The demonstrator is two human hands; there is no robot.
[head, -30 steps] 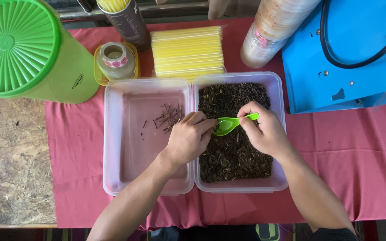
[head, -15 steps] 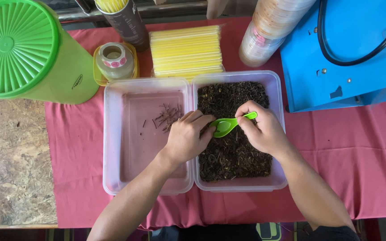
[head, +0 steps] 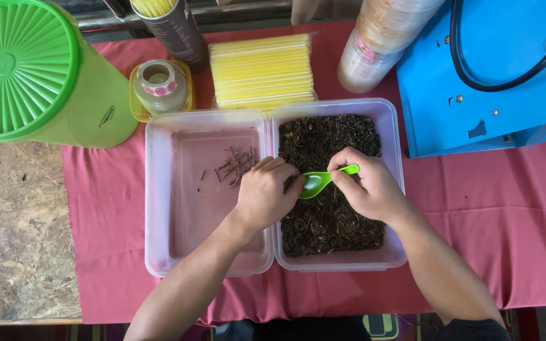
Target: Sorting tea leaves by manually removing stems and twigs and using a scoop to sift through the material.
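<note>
Two clear plastic trays stand side by side on a red cloth. The right tray (head: pixel 397 189) is filled with dark dried leaves (head: pixel 323 136). The left tray (head: pixel 191 208) holds only a few small brown twigs (head: pixel 235 165). My right hand (head: pixel 368 189) grips a small green spoon (head: pixel 318 182) over the leaves, bowl pointing left. My left hand (head: pixel 263 192) rests across the wall between the trays, its fingertips curled at the spoon's bowl; what they pinch is hidden.
A big green lidded container (head: pixel 26 69) stands at the back left, next to a small yellow jar (head: pixel 158 87) and a dark tube (head: pixel 175 28). A pack of yellow straws (head: pixel 261 69), stacked cups (head: pixel 380 44) and a blue machine (head: pixel 494 69) line the back.
Both hands stay almost in place over the right tray. The spoon and fingers shifted only slightly.
</note>
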